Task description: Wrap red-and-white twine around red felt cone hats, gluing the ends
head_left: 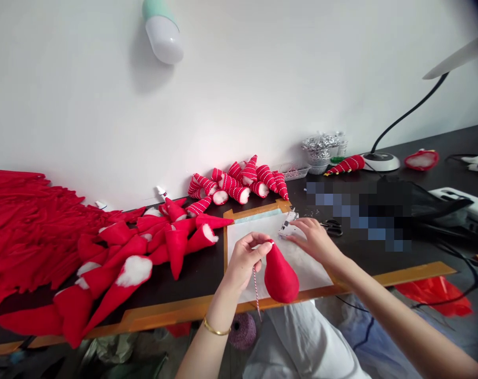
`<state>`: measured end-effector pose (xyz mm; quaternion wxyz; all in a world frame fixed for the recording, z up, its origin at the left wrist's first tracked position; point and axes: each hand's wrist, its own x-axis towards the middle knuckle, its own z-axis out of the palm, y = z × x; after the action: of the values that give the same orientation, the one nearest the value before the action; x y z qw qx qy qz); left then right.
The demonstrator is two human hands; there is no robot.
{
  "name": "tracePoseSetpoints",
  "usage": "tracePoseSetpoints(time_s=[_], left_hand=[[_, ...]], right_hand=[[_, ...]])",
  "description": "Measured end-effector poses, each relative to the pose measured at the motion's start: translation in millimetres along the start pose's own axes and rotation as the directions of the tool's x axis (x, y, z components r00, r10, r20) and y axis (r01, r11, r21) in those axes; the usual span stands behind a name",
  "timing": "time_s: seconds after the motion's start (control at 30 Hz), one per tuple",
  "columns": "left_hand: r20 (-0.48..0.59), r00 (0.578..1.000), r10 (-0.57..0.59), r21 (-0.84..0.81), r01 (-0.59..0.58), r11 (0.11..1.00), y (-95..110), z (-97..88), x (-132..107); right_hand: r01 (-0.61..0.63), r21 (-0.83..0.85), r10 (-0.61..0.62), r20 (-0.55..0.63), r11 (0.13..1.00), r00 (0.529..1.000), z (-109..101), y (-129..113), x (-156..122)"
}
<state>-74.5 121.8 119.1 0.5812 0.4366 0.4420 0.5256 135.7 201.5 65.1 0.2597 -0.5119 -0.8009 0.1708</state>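
The hands are held apart. A red stuffed cone (281, 278) is pinched at its tip by the left hand (244, 259) over a white sheet (242, 227), with striped twine (256, 292) hanging below. The right hand (314, 238) is rested open on the sheet, near scissors (332, 227).

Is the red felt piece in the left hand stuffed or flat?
Stuffed: the red cone bulges full and rounded below the left hand, which pinches its tip.

Plain red felt cone (280, 279), red-and-white twisted twine (256, 289), white-striped red cones (239, 181).
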Motion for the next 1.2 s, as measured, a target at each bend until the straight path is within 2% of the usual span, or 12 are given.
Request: tracePoseSetpoints(time_s=[0.07,0.13,0.23,0.37,0.43,0.53,0.67,0.8,0.87,0.97,1.07,1.2], left_hand=[[-0.002,1.000,-0.029,-0.048,0.029,0.998,-2,4.7,-2],[-0.001,0.998,-0.060,-0.062,0.060,0.996,-6,10.3,-3],[-0.027,0.999,-0.025,0.050,0.026,0.998,-11,17.1,-8],[-0.177,0.964,0.198,0.337,-0.129,0.932,-23,19.5,-33],[-0.160,0.978,0.136,0.342,-0.075,0.937,-34,19.6,-52],[0.116,0.986,-0.122,0.155,0.103,0.982,-51,21.7,-73],[0.215,0.964,-0.154,0.035,0.150,0.988,-60,23.7,-82],[0.244,0.950,-0.193,-0.005,0.200,0.980,-53,16.1,-83],[0.220,0.955,-0.200,0.007,0.204,0.979,-51,11.5,-85],[0.133,0.977,-0.168,0.043,0.163,0.986,-53,10.7,-87],[-0.081,0.995,-0.053,0.167,0.066,0.984,-60,20.6,-78],[-0.337,0.936,0.098,0.217,-0.024,0.976,-76,40.4,-52]], right_hand=[[0.109,0.376,-0.144,0.066,0.920,0.987,-2,-15,-26],[0.063,0.736,-0.223,0.122,0.674,0.967,0,-31,-54],[-0.143,0.847,-0.074,0.209,0.513,0.975,7,-51,-87],[-0.325,0.858,0.189,0.270,0.397,0.944,15,-64,-110],[-0.308,0.862,0.270,0.210,0.404,0.940,18,-68,-116],[-0.203,0.833,0.302,0.046,0.515,0.952,25,-72,-119],[-0.008,0.806,0.223,-0.154,0.592,0.963,27,-68,-110],[-0.071,0.881,0.094,0.030,0.468,0.995,11,-57,-86],[-0.143,0.886,0.038,0.140,0.442,0.989,0,-53,-77],[-0.250,0.890,0.098,0.230,0.381,0.968,-13,-55,-70],[-0.317,0.905,0.137,0.289,0.282,0.947,-19,-64,-73],[-0.302,0.884,0.028,0.313,0.356,0.949,-12,-84,-79]])
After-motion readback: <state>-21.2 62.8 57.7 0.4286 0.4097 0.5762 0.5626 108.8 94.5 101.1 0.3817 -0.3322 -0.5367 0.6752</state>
